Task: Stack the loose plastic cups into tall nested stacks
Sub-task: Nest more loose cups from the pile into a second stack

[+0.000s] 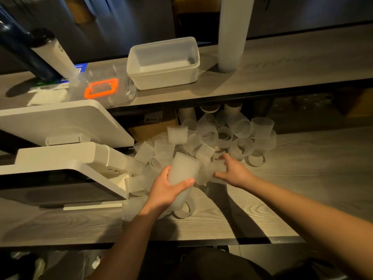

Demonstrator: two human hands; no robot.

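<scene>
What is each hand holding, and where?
Left hand grips the stack around its middle. Right hand grips a cup by its side.

A short nested stack [182, 172] of frosted, translucent ribbed plastic cups tilts rim-up and away. Just right of the stack lies a single cup [217, 172] on its side. Behind the stack, loose cups [224, 134] lie jumbled, some upright, some tipped.
</scene>
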